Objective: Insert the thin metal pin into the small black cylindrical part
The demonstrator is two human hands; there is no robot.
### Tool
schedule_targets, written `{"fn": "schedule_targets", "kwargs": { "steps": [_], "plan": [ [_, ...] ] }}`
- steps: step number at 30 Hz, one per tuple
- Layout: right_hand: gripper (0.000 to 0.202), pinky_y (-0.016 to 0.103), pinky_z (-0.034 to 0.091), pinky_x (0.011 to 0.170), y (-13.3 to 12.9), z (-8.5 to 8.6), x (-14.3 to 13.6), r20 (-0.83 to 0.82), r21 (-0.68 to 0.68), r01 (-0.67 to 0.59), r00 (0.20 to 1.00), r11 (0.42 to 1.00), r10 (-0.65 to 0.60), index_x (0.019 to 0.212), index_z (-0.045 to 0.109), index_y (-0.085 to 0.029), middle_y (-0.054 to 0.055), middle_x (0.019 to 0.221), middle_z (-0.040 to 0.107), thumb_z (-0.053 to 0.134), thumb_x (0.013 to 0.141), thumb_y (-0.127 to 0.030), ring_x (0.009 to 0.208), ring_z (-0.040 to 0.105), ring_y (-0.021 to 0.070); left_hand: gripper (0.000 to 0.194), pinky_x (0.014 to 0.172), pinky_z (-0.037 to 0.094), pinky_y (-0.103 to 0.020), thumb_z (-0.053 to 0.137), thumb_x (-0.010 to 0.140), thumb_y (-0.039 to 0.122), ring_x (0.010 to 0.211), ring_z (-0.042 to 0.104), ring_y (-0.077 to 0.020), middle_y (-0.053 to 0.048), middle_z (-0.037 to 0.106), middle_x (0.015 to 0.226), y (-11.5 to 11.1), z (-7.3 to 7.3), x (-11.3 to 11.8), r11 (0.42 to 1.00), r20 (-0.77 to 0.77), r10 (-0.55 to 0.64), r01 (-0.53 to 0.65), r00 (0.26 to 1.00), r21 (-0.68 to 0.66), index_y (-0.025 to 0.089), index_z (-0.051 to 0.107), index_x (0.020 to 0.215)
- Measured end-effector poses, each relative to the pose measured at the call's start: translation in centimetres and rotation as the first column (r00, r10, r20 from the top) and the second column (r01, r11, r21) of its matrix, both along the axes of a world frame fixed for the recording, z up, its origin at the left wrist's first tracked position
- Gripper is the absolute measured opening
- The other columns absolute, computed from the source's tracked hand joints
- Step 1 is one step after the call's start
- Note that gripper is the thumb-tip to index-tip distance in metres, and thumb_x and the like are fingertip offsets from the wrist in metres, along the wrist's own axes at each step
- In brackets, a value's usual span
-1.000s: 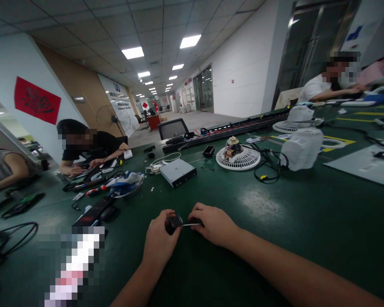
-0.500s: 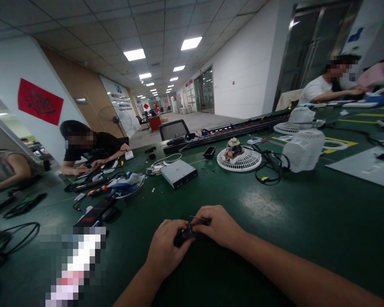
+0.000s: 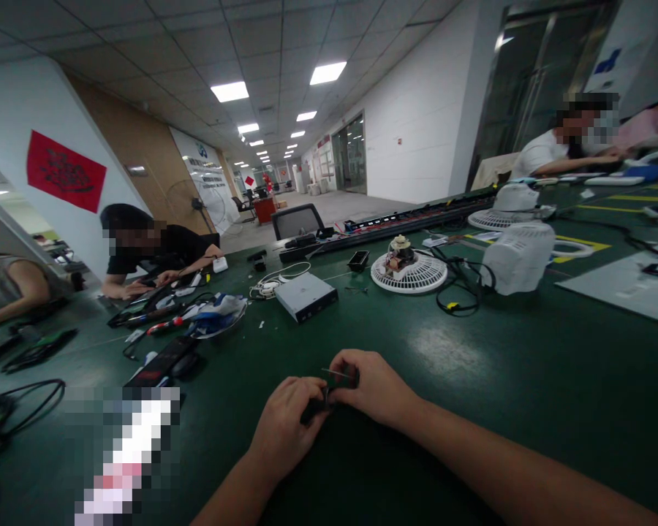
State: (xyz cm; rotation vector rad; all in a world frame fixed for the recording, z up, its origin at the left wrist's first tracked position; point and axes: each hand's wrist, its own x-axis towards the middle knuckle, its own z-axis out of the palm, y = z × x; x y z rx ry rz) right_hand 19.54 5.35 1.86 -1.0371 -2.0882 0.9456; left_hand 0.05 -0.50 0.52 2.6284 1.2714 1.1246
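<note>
Close in front of me, my left hand (image 3: 288, 420) is closed around a small dark cylindrical part (image 3: 316, 406), most of it hidden by the fingers. My right hand (image 3: 370, 383) meets it from the other side, its thumb at the end of that part. Between the curled right fingers is a thin metal rod (image 3: 334, 372), its tip pointing left above the dark part. The rod's other end is hidden in the hand, so I cannot tell what tool it belongs to.
Beyond my hands lie a silver disc drive (image 3: 305, 296), a small black box (image 3: 358, 260) and a white fan grille with a motor (image 3: 409, 270). A white housing (image 3: 518, 257) with black cable stands right. Tools and cables (image 3: 164, 314) lie left, near a person in black (image 3: 178, 245).
My right fingers have lifted slightly and opened a little around the rod, which now lies flatter and shows more. The left hand has barely moved and keeps the dark part.
</note>
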Motion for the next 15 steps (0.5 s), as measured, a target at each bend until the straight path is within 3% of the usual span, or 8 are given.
{"fn": "schedule_targets", "kwargs": {
  "steps": [3,6,15],
  "plan": [
    [0.024,0.024,0.042,0.060,0.2,-0.3,-0.1,-0.081,-0.160,-0.096,0.993,0.982,0.084,0.087,0.069,-0.018,-0.002,0.076,0.066,0.079,0.065,-0.022,0.069,0.057,0.0130,0.017,0.077,0.053,-0.035,0.059,0.084,0.008,0.087,0.066,-0.0181,-0.005,0.070,0.098,0.1,0.1,0.1,0.998,-0.025,-0.046,0.047,0.999,0.038,0.021,0.053,0.093],
    [0.022,0.024,0.044,0.062,0.4,-0.4,-0.2,-0.191,-0.340,-0.188,0.973,0.922,0.128,0.083,0.067,-0.015,-0.002,0.075,0.065,0.078,0.063,-0.017,0.068,0.058,0.0120,0.018,0.077,0.052,-0.034,0.059,0.084,0.006,0.085,0.067,-0.0165,-0.005,0.071,0.098,0.1,0.2,0.1,0.994,-0.048,-0.084,0.088,0.995,0.072,0.021,0.053,0.092],
    [0.024,0.019,0.036,0.044,-0.8,0.2,-1.0,-0.401,-0.593,-0.236,0.916,0.770,-0.028,0.086,0.065,-0.015,-0.004,0.073,0.058,0.073,0.064,-0.014,0.050,0.048,0.0052,0.021,0.077,0.054,-0.033,0.067,0.081,0.006,0.085,0.067,-0.0162,-0.007,0.070,0.097,-0.3,0.2,0.2,0.970,0.001,-0.086,0.084,0.996,0.227,0.020,0.052,0.085]
  ]
}}
